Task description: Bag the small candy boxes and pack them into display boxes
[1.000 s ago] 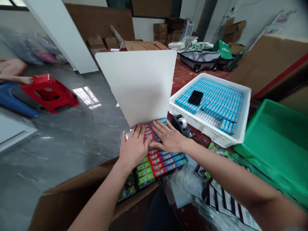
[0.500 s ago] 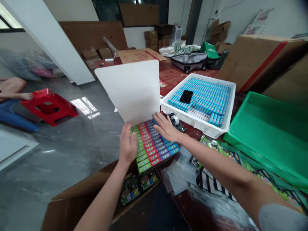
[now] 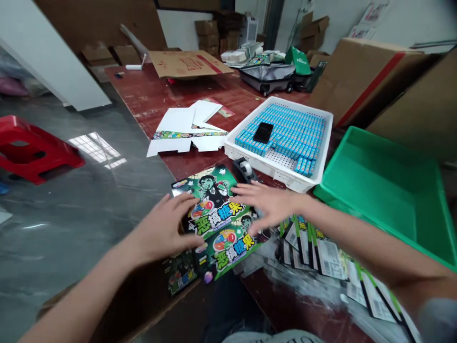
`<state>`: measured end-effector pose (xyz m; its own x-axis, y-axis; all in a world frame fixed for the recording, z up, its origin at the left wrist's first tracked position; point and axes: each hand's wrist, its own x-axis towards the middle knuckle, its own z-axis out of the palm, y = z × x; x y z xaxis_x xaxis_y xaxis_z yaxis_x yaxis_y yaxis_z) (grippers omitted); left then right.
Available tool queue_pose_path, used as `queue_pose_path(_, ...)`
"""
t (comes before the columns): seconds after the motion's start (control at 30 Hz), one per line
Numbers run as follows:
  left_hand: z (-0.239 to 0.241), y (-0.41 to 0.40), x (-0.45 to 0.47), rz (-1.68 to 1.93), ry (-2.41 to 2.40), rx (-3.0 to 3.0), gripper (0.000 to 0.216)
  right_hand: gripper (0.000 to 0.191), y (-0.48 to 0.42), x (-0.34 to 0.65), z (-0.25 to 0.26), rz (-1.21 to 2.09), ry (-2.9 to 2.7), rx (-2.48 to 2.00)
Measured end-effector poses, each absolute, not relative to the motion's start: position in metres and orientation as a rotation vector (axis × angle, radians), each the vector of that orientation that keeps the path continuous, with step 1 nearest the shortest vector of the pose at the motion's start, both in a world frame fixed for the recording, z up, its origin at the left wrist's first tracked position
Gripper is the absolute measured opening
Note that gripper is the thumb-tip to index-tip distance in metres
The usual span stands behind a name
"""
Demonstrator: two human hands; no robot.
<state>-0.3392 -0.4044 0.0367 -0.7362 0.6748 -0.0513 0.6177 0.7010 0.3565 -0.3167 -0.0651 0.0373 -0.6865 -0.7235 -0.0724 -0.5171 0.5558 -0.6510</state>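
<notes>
A green and black printed candy box lies closed in front of me, cartoon figures and large Chinese letters facing up. My left hand is at its left side, fingers spread, thumb over the lower front part. On the opposite side my right hand reaches over the right edge, its fingers apart and stretched. Both hands are slightly blurred, and whether they press on the lid I cannot tell. Below the box is an open brown carton with a similar dark printed box in it.
A black tape dispenser stands behind the box. Beyond it, a white basket holds rows of small blue boxes and a phone. A green bin, plastic packets and white folded cardboard lie around; a red stool stands left.
The raised white lid has come down over the rows of colourful small packs, so the printed top shows. Both hands have spread apart and my view has shifted.
</notes>
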Motion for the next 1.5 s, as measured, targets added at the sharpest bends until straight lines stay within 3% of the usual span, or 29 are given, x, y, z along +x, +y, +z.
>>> queue_pose_path(0.07, 0.021, -0.397, -0.302, 0.221, 2.849, 1.226, 0.111, 0.099, -0.065, -0.289, 0.016, -0.538, 2.675, -1.098)
queue_pose_path(0.23, 0.013, -0.388, -0.3, 0.127, 2.947, 1.371, 0.073, 0.053, -0.076, -0.301, -0.005, -0.334, 3.004, -1.158)
queue_pose_path(0.4, 0.01, -0.38, -0.311, -0.086, 3.041, 1.213, 0.061, 0.044, -0.081, -0.32, -0.012, -0.349, 3.091, -1.102)
queue_pose_path(0.5, -0.002, -0.378, -0.3, -0.202, 3.077, 1.118, 0.061, 0.043, -0.082, -0.314, -0.025, -0.394, 3.114, -1.066)
queue_pose_path(0.63, -0.003, -0.376, -0.293, -0.213, 3.136, 1.082, 0.078, 0.045, -0.081, -0.311, -0.028, -0.443, 3.118, -1.085)
queue_pose_path(1.03, 0.0, -0.375, -0.314, -0.173, 3.053, 1.207, 0.054, 0.044, -0.085, -0.323, -0.024, -0.597, 3.045, -1.108)
queue_pose_path(1.27, -0.002, -0.371, -0.316, -0.214, 3.017, 1.209, 0.063, 0.045, -0.082, -0.328, -0.032, -0.537, 3.026, -1.133)
queue_pose_path(1.4, -0.01, -0.359, -0.3, -0.146, 3.097, 1.131, 0.093, 0.053, -0.076, -0.311, -0.032, -0.745, 3.052, -0.977)
queue_pose_path(1.5, -0.013, -0.34, -0.291, -0.097, 3.177, 0.958, 0.086, 0.048, -0.059, -0.311, -0.028, -1.429, 3.078, -0.135)
